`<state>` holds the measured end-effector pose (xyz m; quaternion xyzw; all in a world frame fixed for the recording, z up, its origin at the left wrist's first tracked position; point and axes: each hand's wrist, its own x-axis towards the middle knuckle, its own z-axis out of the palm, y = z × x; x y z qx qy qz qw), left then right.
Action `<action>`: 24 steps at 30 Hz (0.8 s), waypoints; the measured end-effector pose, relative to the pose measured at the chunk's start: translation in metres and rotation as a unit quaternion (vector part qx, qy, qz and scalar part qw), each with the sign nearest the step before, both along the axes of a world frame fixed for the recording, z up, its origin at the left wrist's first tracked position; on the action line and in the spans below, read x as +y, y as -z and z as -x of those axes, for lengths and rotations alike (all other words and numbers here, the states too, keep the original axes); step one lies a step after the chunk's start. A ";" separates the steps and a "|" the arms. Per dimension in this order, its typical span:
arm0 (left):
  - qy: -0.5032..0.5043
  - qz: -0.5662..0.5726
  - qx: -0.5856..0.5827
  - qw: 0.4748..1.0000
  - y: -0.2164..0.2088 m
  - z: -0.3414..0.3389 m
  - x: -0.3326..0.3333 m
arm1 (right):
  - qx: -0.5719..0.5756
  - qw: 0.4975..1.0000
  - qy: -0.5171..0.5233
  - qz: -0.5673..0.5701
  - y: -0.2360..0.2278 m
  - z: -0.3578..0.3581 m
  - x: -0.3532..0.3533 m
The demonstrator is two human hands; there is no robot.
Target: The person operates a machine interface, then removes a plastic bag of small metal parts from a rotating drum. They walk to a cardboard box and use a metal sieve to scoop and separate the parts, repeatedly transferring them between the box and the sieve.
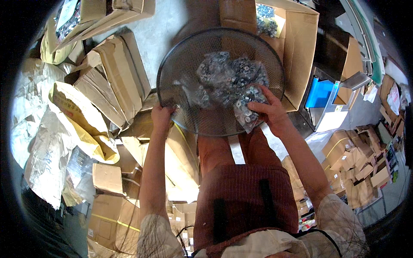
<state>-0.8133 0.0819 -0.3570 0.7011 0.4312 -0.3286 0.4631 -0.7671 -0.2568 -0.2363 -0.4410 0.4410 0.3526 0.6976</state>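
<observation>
A round black wire-mesh basket [180, 64] is held out in front of my body. The fingers of my left hand [162, 116] are closed on its near left rim. Inside lie several clear plastic bags [214, 69] of small grey metal parts, which look like washers or nuts. My right hand [272, 111] grips one such bag of small metal parts [247, 115] at the near right side of the basket, thumb on top. That bag overlaps the basket's near rim; whether it rests on the mesh is unclear.
Beyond the basket on the right stands an open cardboard box [301, 51] with more bagged parts [266, 23] in it. To the left are a cardboard box [114, 77] and an open yellow-lined sack [81, 116]. A blue bin [319, 92] sits at right, near stacked cartons [352, 159].
</observation>
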 end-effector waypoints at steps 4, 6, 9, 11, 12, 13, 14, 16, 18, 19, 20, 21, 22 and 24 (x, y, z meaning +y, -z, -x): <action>0.016 0.024 -0.022 0.999 0.002 0.003 0.004 | -0.002 1.000 -0.006 -0.005 -0.012 -0.006 -0.001; 0.011 0.013 -0.013 1.000 0.005 0.005 0.005 | -0.009 1.000 -0.003 -0.013 -0.012 -0.007 -0.003; -0.002 0.003 -0.009 1.000 0.006 0.006 0.003 | -0.001 1.000 0.013 -0.020 -0.011 -0.005 -0.006; -0.006 0.022 -0.013 1.000 0.010 0.009 0.008 | 0.004 1.000 0.022 -0.012 -0.009 -0.002 -0.007; -0.004 0.021 -0.022 1.000 0.011 0.012 0.010 | 0.013 0.999 0.032 -0.021 -0.010 -0.003 -0.007; -0.002 0.022 -0.030 0.999 0.010 0.012 0.008 | 0.022 0.998 0.042 -0.029 -0.014 -0.005 -0.007; -0.001 0.022 -0.039 0.999 0.008 0.012 0.005 | 0.032 0.997 0.051 -0.037 -0.015 -0.007 -0.008; -0.001 0.020 -0.029 0.999 0.005 0.009 0.002 | 0.005 1.000 -0.017 -0.019 0.002 0.006 -0.023; 0.005 0.007 -0.012 1.000 0.001 0.005 -0.001 | -0.003 0.996 -0.088 0.013 0.007 0.008 -0.029; 0.012 -0.006 -0.001 1.000 -0.001 0.002 -0.003 | 0.001 0.992 -0.124 0.035 0.004 0.003 -0.029; 0.018 -0.019 0.011 1.000 -0.003 0.000 -0.003 | 0.005 0.986 -0.160 0.057 0.002 0.001 -0.028; -0.006 -0.011 0.000 1.000 0.000 0.003 -0.002 | 0.002 0.995 -0.091 0.032 0.004 0.003 -0.030; -0.029 -0.006 -0.011 0.999 0.004 0.007 0.000 | -0.002 1.000 -0.022 0.006 0.010 0.008 -0.034; -0.066 0.023 -0.023 0.997 0.008 0.011 0.001 | 0.008 0.996 0.088 -0.029 0.024 0.021 -0.035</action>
